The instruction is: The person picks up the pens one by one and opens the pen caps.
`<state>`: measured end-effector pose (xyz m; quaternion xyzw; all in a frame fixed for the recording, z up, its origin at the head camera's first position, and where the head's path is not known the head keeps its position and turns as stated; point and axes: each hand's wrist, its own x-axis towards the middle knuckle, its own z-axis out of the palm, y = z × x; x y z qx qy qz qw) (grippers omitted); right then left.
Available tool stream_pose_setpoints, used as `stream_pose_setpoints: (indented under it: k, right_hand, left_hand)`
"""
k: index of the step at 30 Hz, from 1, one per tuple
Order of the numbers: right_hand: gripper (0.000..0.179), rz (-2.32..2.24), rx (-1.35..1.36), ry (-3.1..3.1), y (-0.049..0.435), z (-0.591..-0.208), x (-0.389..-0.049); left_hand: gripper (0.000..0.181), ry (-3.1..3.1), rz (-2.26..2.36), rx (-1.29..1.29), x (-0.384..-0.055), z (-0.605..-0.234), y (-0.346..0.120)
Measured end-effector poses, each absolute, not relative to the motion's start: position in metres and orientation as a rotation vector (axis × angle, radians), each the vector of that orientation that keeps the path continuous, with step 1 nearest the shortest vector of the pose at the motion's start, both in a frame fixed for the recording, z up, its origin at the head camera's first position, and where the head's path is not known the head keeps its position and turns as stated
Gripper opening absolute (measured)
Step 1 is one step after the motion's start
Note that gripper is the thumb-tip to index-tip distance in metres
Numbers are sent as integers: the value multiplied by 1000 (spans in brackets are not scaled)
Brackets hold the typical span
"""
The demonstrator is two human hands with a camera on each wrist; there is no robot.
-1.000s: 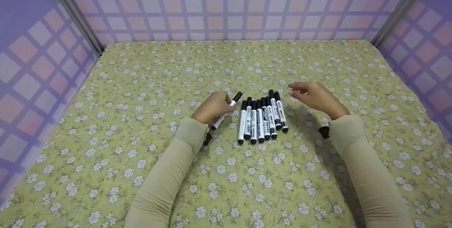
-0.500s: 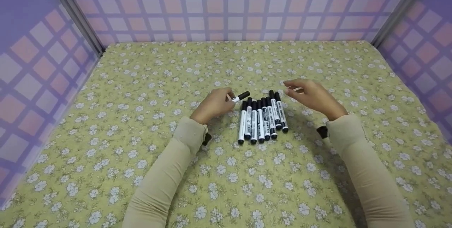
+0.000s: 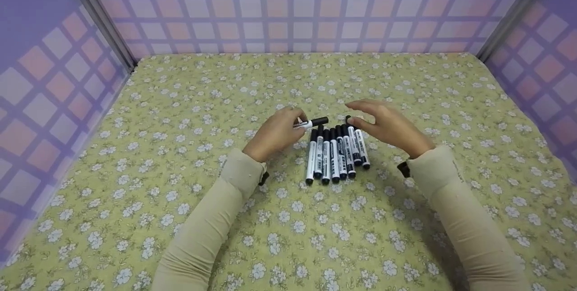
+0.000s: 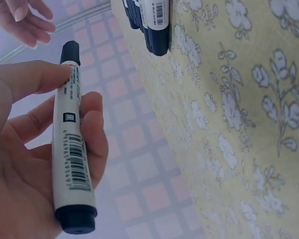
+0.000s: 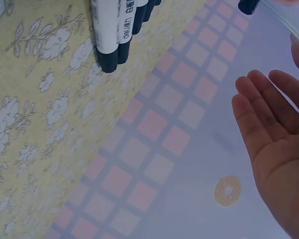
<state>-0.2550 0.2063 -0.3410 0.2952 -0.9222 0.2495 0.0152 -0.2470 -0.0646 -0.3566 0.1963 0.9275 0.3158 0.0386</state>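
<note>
My left hand point(image 3: 281, 131) grips a white marker point(image 4: 70, 134) with a black cap, its thumb and fingers round the barrel. In the head view the capped end points right, over the top of a row of markers point(image 3: 334, 158). These are white with black caps and black ends, lying side by side with caps toward the back. My right hand point(image 3: 383, 122) hovers at the right end of the row, thumb and fingers spread apart, palm toward the held marker. Nothing lies in its palm in the right wrist view, where its fingers point(image 5: 269, 104) are loosely extended.
A yellow floral cloth point(image 3: 225, 88) covers the table. Purple walls with pink and white squares point(image 3: 302, 29) stand at the back and both sides, with grey metal posts point(image 3: 99, 16) at the corners. Black wrist devices point(image 3: 404, 169) show beneath the sleeves.
The marker in my left hand has swung from slanting up to nearly level, its cap now farther right. My right hand has come left, toward that cap. The row has stayed put.
</note>
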Motion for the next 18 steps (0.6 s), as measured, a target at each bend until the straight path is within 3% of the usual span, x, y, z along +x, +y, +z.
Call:
stream_pose_setpoints:
  k: [18]
  right_hand:
    - [45,662,1242,-2632,179,-342,-244]
  left_hand:
    - [20,3087,772,1101,-232,-348,-55]
